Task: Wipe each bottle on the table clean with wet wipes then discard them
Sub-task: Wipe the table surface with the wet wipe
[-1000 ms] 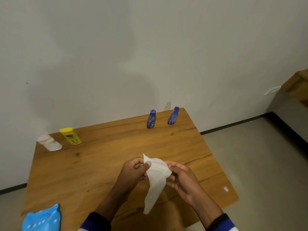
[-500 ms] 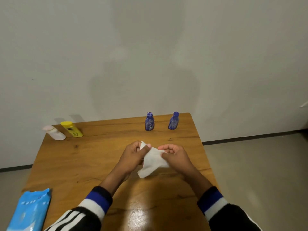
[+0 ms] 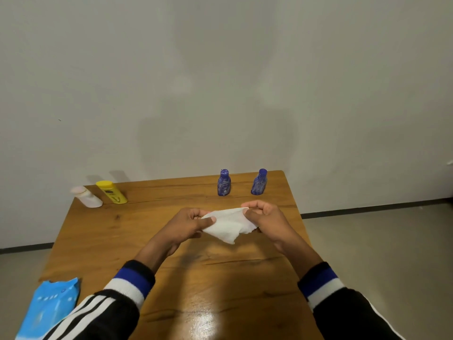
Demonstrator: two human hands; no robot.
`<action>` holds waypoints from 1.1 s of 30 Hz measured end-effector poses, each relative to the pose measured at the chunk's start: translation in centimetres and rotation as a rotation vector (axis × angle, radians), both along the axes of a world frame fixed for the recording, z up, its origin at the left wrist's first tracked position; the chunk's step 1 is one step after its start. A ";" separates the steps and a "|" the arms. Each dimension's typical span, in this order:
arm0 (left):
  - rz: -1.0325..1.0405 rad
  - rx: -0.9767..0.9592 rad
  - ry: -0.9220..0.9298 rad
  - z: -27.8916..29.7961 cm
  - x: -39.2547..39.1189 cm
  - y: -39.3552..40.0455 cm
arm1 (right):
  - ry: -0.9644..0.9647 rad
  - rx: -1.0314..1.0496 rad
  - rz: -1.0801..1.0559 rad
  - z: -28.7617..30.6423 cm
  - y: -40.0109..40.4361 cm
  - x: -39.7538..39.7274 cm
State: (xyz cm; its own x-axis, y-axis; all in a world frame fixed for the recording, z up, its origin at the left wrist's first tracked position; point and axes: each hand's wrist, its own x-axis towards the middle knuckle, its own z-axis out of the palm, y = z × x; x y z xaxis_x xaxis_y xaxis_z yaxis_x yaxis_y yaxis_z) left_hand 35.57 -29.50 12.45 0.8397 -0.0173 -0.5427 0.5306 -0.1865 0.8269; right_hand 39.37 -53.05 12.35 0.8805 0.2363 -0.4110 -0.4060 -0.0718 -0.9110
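Observation:
A white wet wipe (image 3: 229,225) is stretched between my two hands above the middle of the wooden table (image 3: 103,239). My left hand (image 3: 190,224) pinches its left edge and my right hand (image 3: 266,220) pinches its right edge. Two small blue bottles (image 3: 223,182) (image 3: 259,182) stand upright near the far edge, just beyond my hands. At the far left corner stand a yellow bottle (image 3: 112,192) and a white bottle (image 3: 86,196) with a pale pink cap.
A blue pack of wet wipes (image 3: 50,306) lies at the near left corner of the table, partly over the edge. A grey wall rises right behind the table. Grey floor lies to the right and left.
The view has tilted and levelled on the table. My hands moved further apart and pulled the hanging wipe out sideways, so it is now spread wider between them.

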 end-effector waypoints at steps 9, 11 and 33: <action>-0.005 0.104 -0.037 0.1 -0.3 0.0 | -0.447 -0.480 0.049 -1.5 -1.0 0.7; -0.042 0.142 -0.133 0.2 -0.8 -0.4 | -0.475 -0.494 0.017 -1.9 -0.7 0.4; -0.456 0.559 -0.773 1.5 -5.2 -6.2 | 0.655 0.718 -0.327 -2.7 5.9 -4.2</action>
State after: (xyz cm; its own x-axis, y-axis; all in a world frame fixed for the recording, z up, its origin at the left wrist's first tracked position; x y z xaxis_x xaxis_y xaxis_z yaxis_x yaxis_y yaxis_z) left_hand 30.32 -35.70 13.90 0.9374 -0.3308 0.1088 -0.3198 -0.6943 0.6447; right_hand 35.19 -47.17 9.66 0.5993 0.4051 -0.6904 -0.7412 0.6065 -0.2876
